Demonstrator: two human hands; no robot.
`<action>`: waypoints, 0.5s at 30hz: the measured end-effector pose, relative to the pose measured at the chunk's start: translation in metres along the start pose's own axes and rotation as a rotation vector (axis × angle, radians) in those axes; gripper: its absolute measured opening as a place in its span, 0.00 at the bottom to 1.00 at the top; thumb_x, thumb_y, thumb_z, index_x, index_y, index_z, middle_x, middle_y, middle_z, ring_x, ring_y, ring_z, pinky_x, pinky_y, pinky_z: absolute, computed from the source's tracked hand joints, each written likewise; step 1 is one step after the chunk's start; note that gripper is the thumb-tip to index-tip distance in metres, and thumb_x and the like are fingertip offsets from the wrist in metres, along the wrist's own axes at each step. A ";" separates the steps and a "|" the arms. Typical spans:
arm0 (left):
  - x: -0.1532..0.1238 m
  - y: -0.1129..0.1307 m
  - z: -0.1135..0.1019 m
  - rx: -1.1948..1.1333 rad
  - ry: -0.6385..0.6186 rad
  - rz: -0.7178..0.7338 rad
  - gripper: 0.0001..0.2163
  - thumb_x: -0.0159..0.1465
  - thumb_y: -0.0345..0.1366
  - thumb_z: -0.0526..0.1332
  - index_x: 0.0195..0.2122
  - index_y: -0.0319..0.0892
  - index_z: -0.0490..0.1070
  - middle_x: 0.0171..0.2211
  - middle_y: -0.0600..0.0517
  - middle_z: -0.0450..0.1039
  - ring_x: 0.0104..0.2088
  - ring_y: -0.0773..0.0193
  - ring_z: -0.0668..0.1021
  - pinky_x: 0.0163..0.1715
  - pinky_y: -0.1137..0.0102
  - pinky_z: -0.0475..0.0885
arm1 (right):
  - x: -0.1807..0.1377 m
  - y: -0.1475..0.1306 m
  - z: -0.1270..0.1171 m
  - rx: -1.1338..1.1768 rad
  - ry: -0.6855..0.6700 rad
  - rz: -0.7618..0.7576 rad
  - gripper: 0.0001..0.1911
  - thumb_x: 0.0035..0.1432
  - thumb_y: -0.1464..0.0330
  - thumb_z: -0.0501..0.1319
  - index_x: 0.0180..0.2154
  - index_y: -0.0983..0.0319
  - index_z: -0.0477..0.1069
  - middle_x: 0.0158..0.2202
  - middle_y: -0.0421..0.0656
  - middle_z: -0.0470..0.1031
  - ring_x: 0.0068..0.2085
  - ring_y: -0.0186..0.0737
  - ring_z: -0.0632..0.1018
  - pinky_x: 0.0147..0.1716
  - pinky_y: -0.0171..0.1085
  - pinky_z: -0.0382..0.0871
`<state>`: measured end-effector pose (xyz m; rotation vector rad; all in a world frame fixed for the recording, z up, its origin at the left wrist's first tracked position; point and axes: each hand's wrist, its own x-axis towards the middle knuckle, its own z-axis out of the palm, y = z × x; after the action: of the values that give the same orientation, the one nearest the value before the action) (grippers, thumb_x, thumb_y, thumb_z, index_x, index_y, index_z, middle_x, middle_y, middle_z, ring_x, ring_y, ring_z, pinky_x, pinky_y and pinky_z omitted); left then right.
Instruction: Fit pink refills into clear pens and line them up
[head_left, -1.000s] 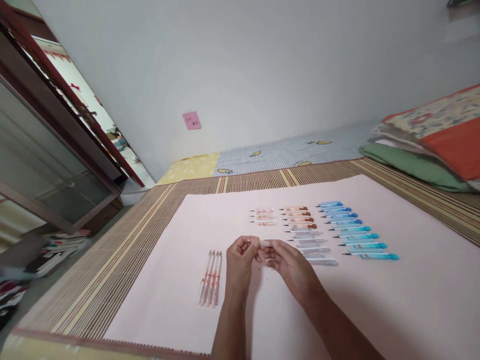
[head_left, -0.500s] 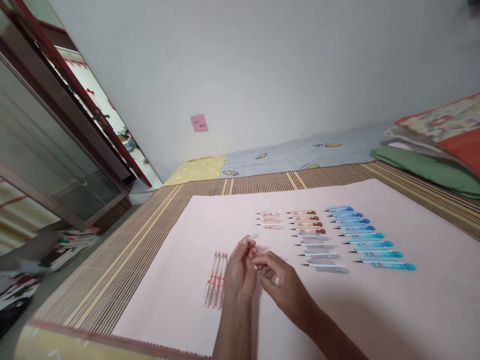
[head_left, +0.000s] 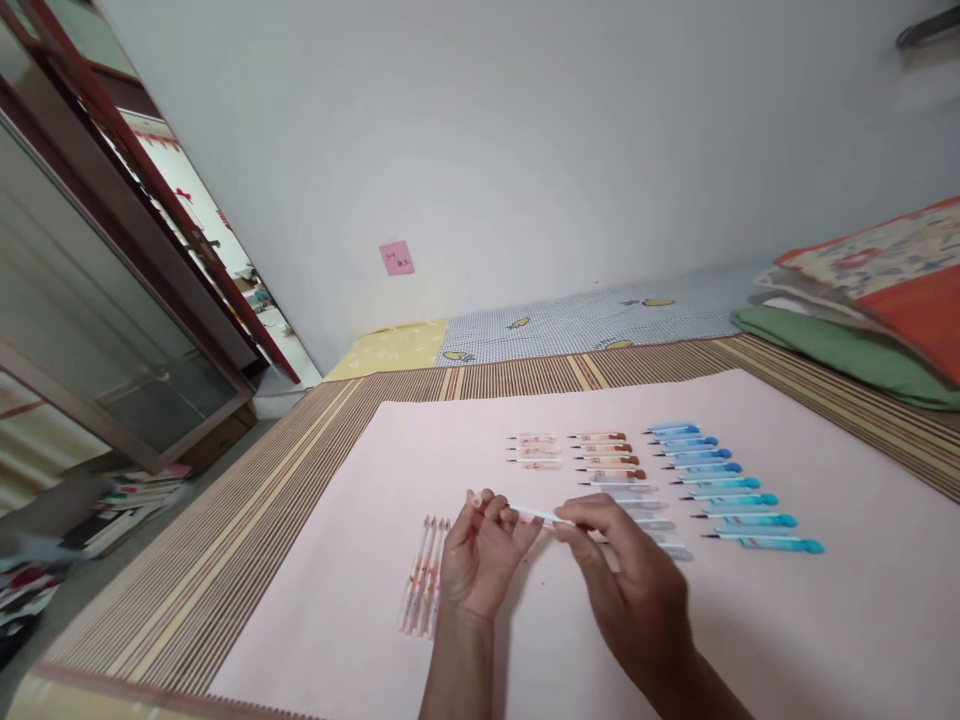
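Observation:
Both hands meet over a pale pink sheet (head_left: 750, 640) spread on a striped mat. My right hand (head_left: 626, 580) pinches a thin white pen part (head_left: 534, 513) and holds it level. My left hand (head_left: 480, 550) is curled, its fingertips on the left end of that part; what else it grips I cannot make out. Several pink-patterned pens (head_left: 422, 578) lie side by side just left of my left hand. Beyond the hands lie rows of pens: pink ones (head_left: 531, 451), brown-capped ones (head_left: 607, 450), grey ones (head_left: 637, 490) and blue ones (head_left: 720, 483).
The striped mat (head_left: 247, 520) lies on a bed against a white wall bearing a pink sticky note (head_left: 396, 257). Folded bedding and a green pillow (head_left: 855, 345) lie at the right. A glass door (head_left: 90, 300) and stacked books (head_left: 112, 500) are at the left.
My right hand has drawn to the right, and the thin white part now shows stretched between the two hands. The view has dropped slightly.

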<state>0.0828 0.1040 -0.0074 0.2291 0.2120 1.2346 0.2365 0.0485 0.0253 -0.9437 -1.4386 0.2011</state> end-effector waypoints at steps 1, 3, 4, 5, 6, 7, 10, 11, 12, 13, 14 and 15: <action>0.000 0.000 0.000 -0.006 -0.008 -0.009 0.07 0.62 0.32 0.69 0.31 0.42 0.71 0.27 0.57 0.65 0.32 0.66 0.75 0.52 0.55 0.74 | 0.003 -0.005 -0.005 -0.016 0.038 0.008 0.06 0.65 0.72 0.60 0.42 0.56 0.73 0.36 0.40 0.78 0.38 0.38 0.80 0.38 0.33 0.74; -0.001 0.000 0.002 -0.010 -0.005 -0.025 0.08 0.62 0.32 0.70 0.30 0.42 0.70 0.27 0.57 0.66 0.32 0.67 0.75 0.55 0.52 0.72 | 0.006 -0.015 -0.012 -0.030 0.070 0.017 0.06 0.65 0.72 0.60 0.43 0.56 0.73 0.37 0.40 0.78 0.38 0.37 0.80 0.39 0.33 0.74; -0.001 0.000 0.002 -0.006 -0.002 -0.026 0.08 0.61 0.32 0.70 0.30 0.41 0.70 0.27 0.57 0.66 0.32 0.67 0.75 0.56 0.51 0.71 | 0.006 -0.019 -0.014 -0.024 0.067 0.015 0.07 0.65 0.72 0.60 0.43 0.56 0.73 0.37 0.39 0.78 0.38 0.37 0.80 0.40 0.32 0.74; -0.001 0.000 0.003 0.000 -0.001 -0.020 0.09 0.61 0.33 0.71 0.30 0.41 0.70 0.28 0.57 0.66 0.31 0.68 0.75 0.56 0.51 0.71 | 0.006 -0.023 -0.015 -0.012 0.057 0.009 0.07 0.65 0.72 0.60 0.43 0.56 0.73 0.37 0.40 0.78 0.39 0.37 0.80 0.41 0.33 0.74; 0.000 0.000 0.003 0.006 -0.002 -0.013 0.09 0.61 0.33 0.71 0.29 0.41 0.70 0.27 0.57 0.67 0.31 0.68 0.75 0.56 0.52 0.71 | 0.006 -0.025 -0.015 0.001 0.046 -0.002 0.08 0.65 0.73 0.59 0.43 0.56 0.72 0.37 0.40 0.78 0.39 0.37 0.80 0.41 0.33 0.74; 0.000 -0.001 0.003 0.014 -0.004 -0.009 0.10 0.60 0.33 0.71 0.29 0.41 0.70 0.27 0.57 0.66 0.31 0.68 0.75 0.56 0.52 0.72 | 0.006 -0.027 -0.014 0.012 0.035 -0.012 0.08 0.65 0.73 0.59 0.43 0.56 0.72 0.37 0.40 0.79 0.39 0.37 0.80 0.41 0.33 0.74; 0.002 -0.002 0.002 0.035 -0.015 0.002 0.10 0.61 0.34 0.71 0.28 0.41 0.70 0.27 0.57 0.66 0.30 0.68 0.74 0.54 0.54 0.73 | 0.007 -0.028 -0.011 0.008 0.021 -0.044 0.09 0.65 0.74 0.58 0.44 0.56 0.72 0.38 0.41 0.79 0.38 0.37 0.80 0.40 0.33 0.75; 0.002 -0.003 0.001 0.039 -0.016 0.002 0.10 0.61 0.34 0.71 0.29 0.41 0.70 0.27 0.57 0.66 0.30 0.69 0.74 0.53 0.56 0.74 | 0.008 -0.028 -0.011 -0.005 0.017 -0.049 0.09 0.65 0.74 0.58 0.44 0.56 0.72 0.38 0.41 0.80 0.37 0.37 0.81 0.39 0.34 0.75; 0.003 -0.003 0.000 0.041 -0.015 -0.001 0.09 0.61 0.34 0.70 0.29 0.41 0.71 0.27 0.57 0.66 0.30 0.69 0.74 0.52 0.57 0.74 | 0.008 -0.028 -0.010 -0.016 0.013 -0.054 0.10 0.65 0.75 0.58 0.45 0.56 0.72 0.38 0.41 0.80 0.36 0.37 0.81 0.39 0.34 0.75; 0.003 -0.004 -0.001 0.042 -0.011 -0.005 0.09 0.61 0.34 0.71 0.30 0.41 0.71 0.28 0.57 0.67 0.30 0.69 0.74 0.51 0.58 0.75 | 0.009 -0.028 -0.010 -0.024 0.009 -0.066 0.10 0.65 0.74 0.58 0.45 0.56 0.71 0.38 0.41 0.80 0.36 0.38 0.81 0.39 0.34 0.76; 0.003 -0.004 -0.002 0.043 -0.006 -0.008 0.09 0.61 0.35 0.71 0.30 0.41 0.71 0.28 0.57 0.67 0.30 0.69 0.74 0.50 0.60 0.75 | 0.009 -0.027 -0.010 -0.030 0.005 -0.080 0.10 0.65 0.74 0.59 0.45 0.56 0.71 0.38 0.42 0.81 0.36 0.38 0.81 0.38 0.34 0.76; 0.004 -0.004 -0.002 0.045 0.000 -0.011 0.09 0.61 0.34 0.71 0.30 0.40 0.72 0.28 0.57 0.67 0.31 0.69 0.74 0.49 0.61 0.75 | 0.010 -0.027 -0.010 -0.034 -0.001 -0.090 0.10 0.65 0.74 0.59 0.45 0.56 0.71 0.38 0.42 0.81 0.37 0.38 0.82 0.38 0.33 0.76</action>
<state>0.0872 0.1062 -0.0111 0.2662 0.2406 1.2198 0.2363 0.0332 0.0515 -0.9040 -1.4858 0.1102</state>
